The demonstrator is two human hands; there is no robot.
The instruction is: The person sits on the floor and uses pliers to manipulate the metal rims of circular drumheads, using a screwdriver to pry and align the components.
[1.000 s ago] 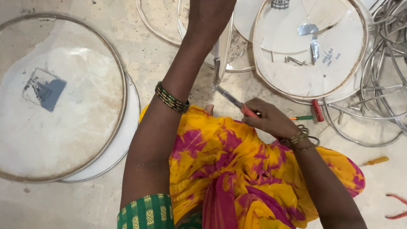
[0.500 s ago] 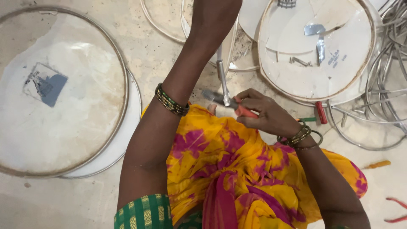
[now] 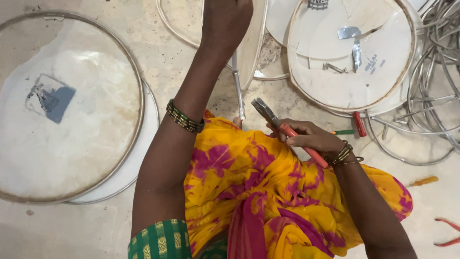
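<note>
A pair of pliers (image 3: 282,129) with red handles is gripped in the right hand (image 3: 311,139), the fingers clenched round the handles and the metal nose pointed up and to the left, just above the yellow and pink cloth (image 3: 249,192) over the lap. Just left of the nose, a thin metal rod (image 3: 238,91) is seen standing nearly upright, its lower end close to the cloth. The rod's upper end is met by the left hand (image 3: 226,21), which is closed at the far edge of the view over the rim of a white disc (image 3: 254,43) held on edge; what exactly is pinched there cannot be told. A large round framed disc (image 3: 72,110) is laid flat on the floor to the left. Another round disc (image 3: 352,55) with small metal bits on it is laid to the far right, beside a tangle of wire hoops (image 3: 436,81). A small orange-handled tool (image 3: 421,181) is seen on the floor at the right.
</note>
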